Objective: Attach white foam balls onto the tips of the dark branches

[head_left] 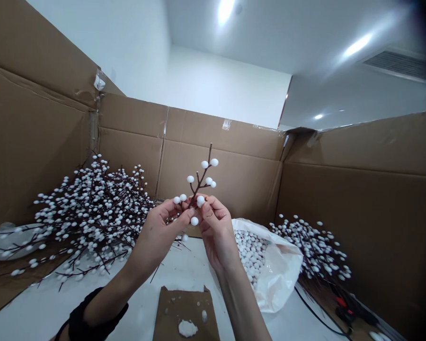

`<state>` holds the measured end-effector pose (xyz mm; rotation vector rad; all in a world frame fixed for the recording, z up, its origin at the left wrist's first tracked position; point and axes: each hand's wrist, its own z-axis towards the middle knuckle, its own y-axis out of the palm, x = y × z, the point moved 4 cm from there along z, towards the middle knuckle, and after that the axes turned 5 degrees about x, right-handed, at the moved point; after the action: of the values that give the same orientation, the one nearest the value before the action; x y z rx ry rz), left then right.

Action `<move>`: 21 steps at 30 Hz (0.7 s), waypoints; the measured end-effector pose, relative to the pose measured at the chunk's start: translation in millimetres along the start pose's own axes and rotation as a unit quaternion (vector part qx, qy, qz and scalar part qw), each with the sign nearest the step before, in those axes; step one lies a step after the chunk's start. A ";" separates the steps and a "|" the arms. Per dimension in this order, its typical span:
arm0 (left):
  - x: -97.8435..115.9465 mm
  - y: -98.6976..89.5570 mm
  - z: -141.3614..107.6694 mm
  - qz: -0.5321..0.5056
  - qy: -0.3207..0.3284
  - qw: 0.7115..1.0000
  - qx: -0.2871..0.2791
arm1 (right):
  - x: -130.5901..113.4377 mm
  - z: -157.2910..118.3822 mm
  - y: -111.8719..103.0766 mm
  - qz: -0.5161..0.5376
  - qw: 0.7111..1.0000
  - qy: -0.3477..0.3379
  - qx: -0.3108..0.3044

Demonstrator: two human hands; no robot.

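Note:
My left hand [166, 225] pinches a dark brown artificial berry branch [198, 187] and holds it upright above the table. White round berries sit on several of its twigs, while the top tip and one short twig are bare. Close against the branch, my right hand [216, 222] is closed with thumb and fingertips on a white berry [200, 201]. Whether that berry is seated on its twig cannot be seen. Below the hands lies a brown cardboard piece [170, 315] with a white blob of paste [188, 328] on it.
A large heap of berry branches [99, 208] fills the left side. To the right stands a white plastic bag [282, 279] of loose berries, with another branch bundle [315, 248] beyond it. A black cable [315, 312] runs at lower right. Cardboard walls [220, 142] surround the white table [184, 265].

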<state>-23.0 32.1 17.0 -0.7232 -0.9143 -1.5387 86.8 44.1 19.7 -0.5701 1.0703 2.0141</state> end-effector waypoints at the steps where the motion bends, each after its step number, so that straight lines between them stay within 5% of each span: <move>1: 0.7 -0.2 -0.8 0.001 0.002 1.000 0.003 | 0.4 0.0 -0.1 -0.001 1.000 0.002 0.000; 21: 1.9 -0.5 0.6 0.011 -0.001 1.000 0.022 | -6.9 -0.6 -0.1 -0.032 0.999 -0.018 -0.004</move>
<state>-23.8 31.7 18.9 -0.7002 -0.9362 -1.4947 91.1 40.7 24.0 -0.5634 1.0100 1.9677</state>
